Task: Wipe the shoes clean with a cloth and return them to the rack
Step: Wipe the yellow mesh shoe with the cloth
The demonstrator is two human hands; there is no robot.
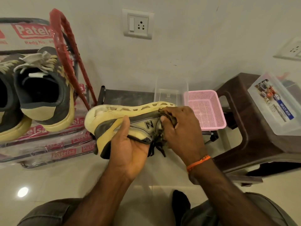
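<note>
A yellow and grey sneaker (pixel 114 118) with an N on its side is held tipped over, sole facing up and away, heel to the left. My left hand (pixel 128 144) grips it from below at the heel collar, thumb up along the side. My right hand (pixel 177 129) holds a dark crumpled cloth (pixel 167 115) pressed against the shoe's forward side, near the laces. Two more grey and yellow shoes (pixel 44 92) stand on the rack (pixel 68 46) at the left, heels toward me.
The red-framed rack shelves are wrapped in printed plastic. A pink mesh basket (pixel 210 110) and a clear container (pixel 171 90) sit behind the shoe. A brown plastic stool (pixel 244 124) at the right carries a clear lidded box (pixel 276 103). The floor is glossy tile.
</note>
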